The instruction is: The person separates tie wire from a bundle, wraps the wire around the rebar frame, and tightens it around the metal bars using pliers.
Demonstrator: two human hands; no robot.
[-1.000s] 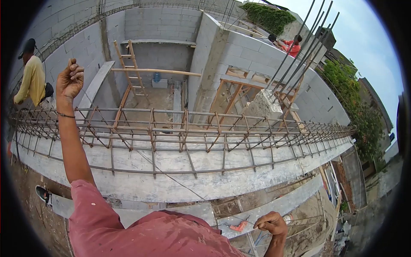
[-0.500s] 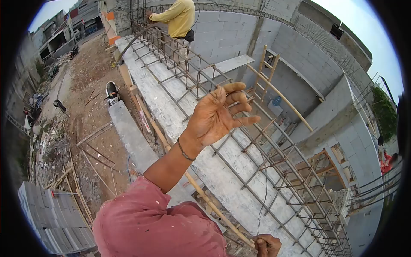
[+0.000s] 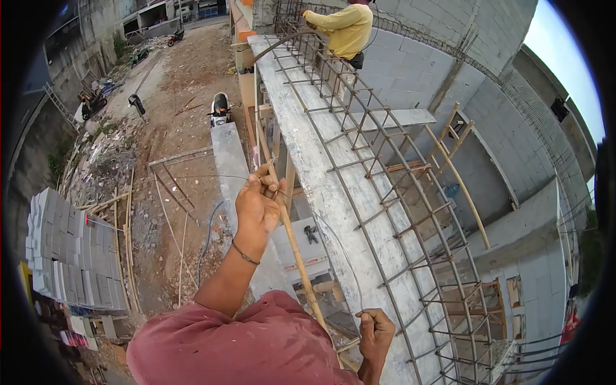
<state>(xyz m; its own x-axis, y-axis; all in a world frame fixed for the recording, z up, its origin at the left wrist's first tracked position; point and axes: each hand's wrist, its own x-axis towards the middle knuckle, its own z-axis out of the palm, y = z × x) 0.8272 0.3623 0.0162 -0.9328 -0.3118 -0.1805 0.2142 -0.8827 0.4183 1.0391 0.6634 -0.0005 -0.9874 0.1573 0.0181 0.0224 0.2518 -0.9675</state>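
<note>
Your left hand (image 3: pixel 258 200) pinches a thin, dark metal wire (image 3: pixel 347 255) between thumb and curled fingers; your right hand (image 3: pixel 375 330) pinches it lower down. The wire bows between them, over a pale grey, flat ledge (image 3: pixel 305 154) bearing a long, brown steel-bar cage (image 3: pixel 398 236). Beyond stands a yellow-shirted person (image 3: pixel 350 32).

Wire (image 3: pixel 347 255): thin, dark metal. Rebar cage (image 3: pixel 363 227): dull brown-grey steel bars, matt. Long slab (image 3: pixel 308 151): pale, matt, smudged and scuffed; exact material unclear. Pole (image 3: pixel 296 253): smooth-looking tan bamboo. Shirt (image 3: pixel 237 346): matt red cloth, pale flecks. Wall (image 3: pixel 410 64): matt grey blocks. Ground (image 3: pixel 173 109): rough bare earth, gritty rubble.
</note>
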